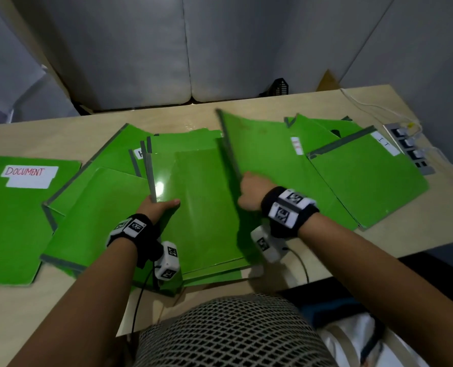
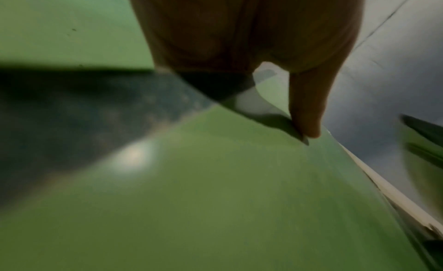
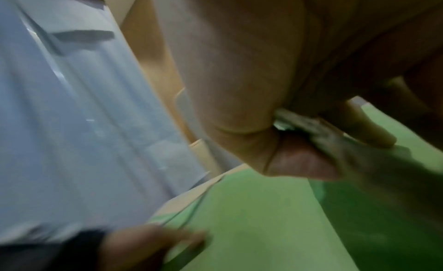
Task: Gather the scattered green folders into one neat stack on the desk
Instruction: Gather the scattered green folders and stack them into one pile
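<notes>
Several green folders lie scattered across the beige desk (image 1: 61,133). A stack of folders (image 1: 209,213) sits at the front centre. My left hand (image 1: 157,206) grips the stack's grey-spined left edge, thumb lying on its top cover (image 2: 263,180). My right hand (image 1: 250,193) pinches the grey spine of another green folder (image 1: 267,154) and holds it tilted up just right of the stack; the pinch on the spine (image 3: 311,129) shows in the right wrist view. A folder labelled DOCUMENT (image 1: 16,213) lies at the far left. More folders (image 1: 365,176) lie at the right.
A grey power strip (image 1: 407,147) with white plugs and cables sits at the desk's back right corner. Grey panels stand behind the desk, and a black basket (image 1: 279,87) is beyond its far edge. My lap is at the front edge.
</notes>
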Demonstrator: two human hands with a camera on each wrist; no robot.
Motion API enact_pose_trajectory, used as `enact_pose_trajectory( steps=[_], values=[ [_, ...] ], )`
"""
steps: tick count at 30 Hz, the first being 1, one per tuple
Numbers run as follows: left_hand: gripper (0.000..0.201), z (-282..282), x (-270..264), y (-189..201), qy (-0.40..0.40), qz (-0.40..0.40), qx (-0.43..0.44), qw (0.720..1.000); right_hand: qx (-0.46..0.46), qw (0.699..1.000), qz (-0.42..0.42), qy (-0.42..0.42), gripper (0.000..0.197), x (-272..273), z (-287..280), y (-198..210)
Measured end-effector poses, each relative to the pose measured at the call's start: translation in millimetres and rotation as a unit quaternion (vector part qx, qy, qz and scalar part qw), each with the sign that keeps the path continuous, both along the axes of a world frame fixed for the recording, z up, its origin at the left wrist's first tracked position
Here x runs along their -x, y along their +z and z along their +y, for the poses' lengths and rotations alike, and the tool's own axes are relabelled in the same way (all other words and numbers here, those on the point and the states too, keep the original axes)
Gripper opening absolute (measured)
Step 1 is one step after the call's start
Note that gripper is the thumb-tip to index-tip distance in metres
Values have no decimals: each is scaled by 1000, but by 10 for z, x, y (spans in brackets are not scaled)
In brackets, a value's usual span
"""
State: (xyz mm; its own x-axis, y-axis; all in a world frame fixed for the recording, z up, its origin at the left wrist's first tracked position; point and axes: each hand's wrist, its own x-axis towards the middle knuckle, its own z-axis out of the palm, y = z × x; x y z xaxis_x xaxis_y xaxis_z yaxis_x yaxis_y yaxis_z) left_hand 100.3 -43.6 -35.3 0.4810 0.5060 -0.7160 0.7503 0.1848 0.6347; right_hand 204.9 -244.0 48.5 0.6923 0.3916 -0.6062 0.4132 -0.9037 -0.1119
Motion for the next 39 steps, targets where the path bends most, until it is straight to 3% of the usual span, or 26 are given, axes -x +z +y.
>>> enact_pose_trajectory(
  steps=[4, 6, 9, 12, 14, 16, 18, 23, 28, 30, 32, 34, 36, 39],
  values=[
    [100, 82, 29, -37, 5, -8, 91, 996, 29, 992, 60, 107, 53, 571, 407, -133],
    [113, 104, 46, -69, 13, -23, 123, 992, 36, 990, 75, 117, 63, 665, 486, -212],
    [117, 106, 55, -51, -22, -14, 107, 994, -43, 995, 88, 15, 79, 455, 433, -315],
    [122, 109, 47, -46, -37, -10, 86, 996, -131, 978, -14, -165, 87, -97, 119, -478],
    [119, 109, 38, -42, -44, -7, 59, 997, -122, 944, -74, -299, 94, -447, -193, -610],
    [121, 112, 20, -50, -52, 2, 38, 998, -63, 923, -52, -377, 103, -584, -442, -726],
    [121, 108, -7, -40, -68, 19, 11, 997, -42, 934, -31, -354, 106, -514, -473, -819],
    [134, 111, -48, -60, -80, 40, -8, 996, -136, 949, -26, -282, 102, -227, -201, -937],
    [98, 133, -63, -128, -104, 81, -67, 989, -233, 942, 36, -237, 87, -155, -70, -892],
    [94, 141, -61, -153, -108, 90, -76, 987, -248, 932, 12, -263, 72, -274, -160, -849],
    [95, 140, -52, -167, -112, 96, -81, 986, -217, 928, -79, -291, 63, -494, -359, -800],
    [97, 132, -42, -180, -118, 102, -84, 984, -129, 932, -152, -302, 72, -770, -658, -814],
    [99, 143, -33, -212, -122, 111, -88, 982, -43, 934, -145, -322, 90, -999, -978, -865],
    [99, 151, -34, -217, -128, 112, -97, 981, -11, 921, -82, -382, 103, -1223, -1305, -1021]
  ],
)
